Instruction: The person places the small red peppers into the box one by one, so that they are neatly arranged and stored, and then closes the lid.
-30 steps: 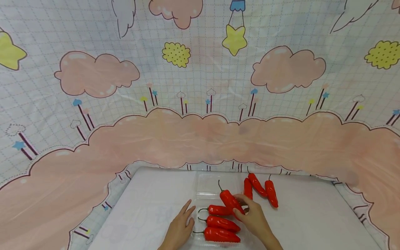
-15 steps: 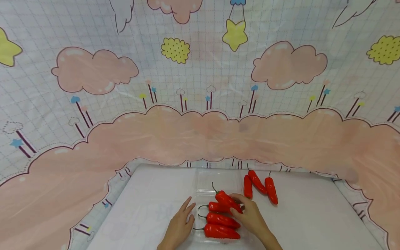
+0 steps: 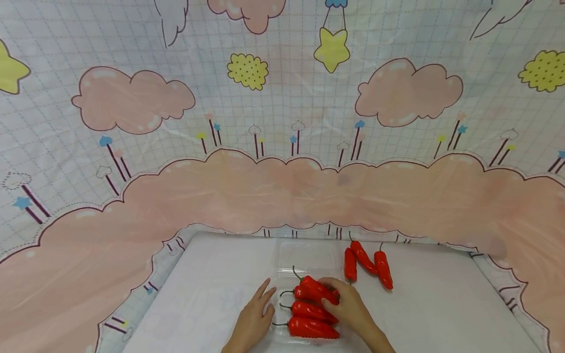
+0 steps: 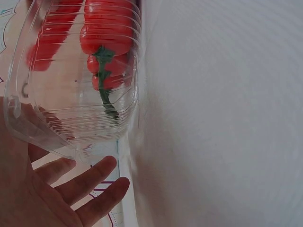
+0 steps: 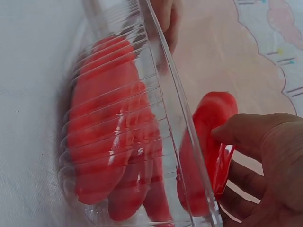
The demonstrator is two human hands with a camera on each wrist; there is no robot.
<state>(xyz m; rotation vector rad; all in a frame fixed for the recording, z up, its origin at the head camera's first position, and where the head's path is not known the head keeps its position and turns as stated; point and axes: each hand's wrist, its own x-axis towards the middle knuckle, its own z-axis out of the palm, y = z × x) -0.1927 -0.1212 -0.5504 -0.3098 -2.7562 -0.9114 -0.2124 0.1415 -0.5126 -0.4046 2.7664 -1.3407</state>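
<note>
My right hand (image 3: 351,306) pinches a red chili pepper (image 3: 315,289) between thumb and fingers. In the right wrist view this chili pepper (image 5: 208,113) is at the rim of a clear plastic box (image 5: 166,61). In the head view the green stem points away to the left. Below the held one, three more chili peppers (image 3: 312,327) lie side by side in the box, stems to the left. My left hand (image 3: 252,316) is at the box's left side, fingers extended and spread. In the left wrist view the left hand (image 4: 47,189) is close against the clear wall; whether it touches is unclear.
The box's clear lid (image 3: 304,256) lies opened out on the far side. Three loose chili peppers (image 3: 383,269) lie on the white table (image 3: 432,304) beyond my right hand. A patterned cloth (image 3: 282,191) hangs behind the table.
My right hand has brought the held chili pepper down, leftward and nearer, over the farthest one in the box. The left hand stays in place. The head view has tilted slightly.
</note>
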